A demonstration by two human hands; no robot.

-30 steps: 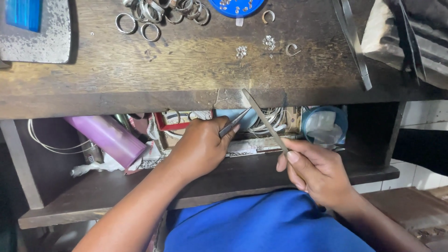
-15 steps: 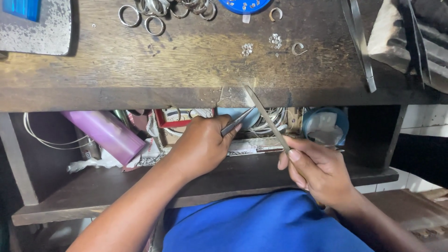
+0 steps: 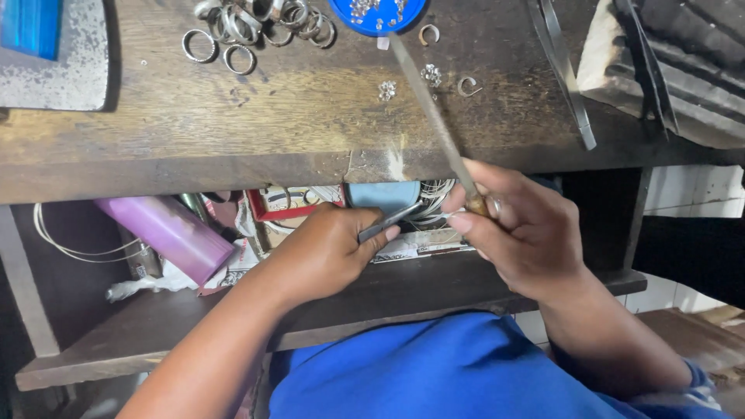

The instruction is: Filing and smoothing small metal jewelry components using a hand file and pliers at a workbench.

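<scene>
A worn wooden workbench (image 3: 233,147) fills the upper half of the view, its front edge notched and pale where the work goes on. Under it, a lower shelf (image 3: 372,287) holds a purple cylinder (image 3: 167,237) lying tilted, a loop of wire and a litter of papers and small boxes. At the bench's far left sits a grey slab (image 3: 62,70) with a blue block (image 3: 31,23) on it; at far right, dark metal strips (image 3: 563,70) lean across the top. A person in a blue shirt (image 3: 434,372) sits at the bench. The right hand (image 3: 520,229) is closed around the handle of a long thin file (image 3: 427,101) — its blade runs up and away across the bench top toward a round blue dish (image 3: 378,12). The left hand (image 3: 330,248), just below the bench edge, is clamped on a small pair of steel pliers (image 3: 384,223) whose tip points at the right hand's fingertips; what the tip holds is too small to tell. Loose metal rings (image 3: 256,27) lie heaped near the top edge, with small stone-set pieces (image 3: 431,75) — and an open ring (image 3: 468,85) — beside the file.
</scene>
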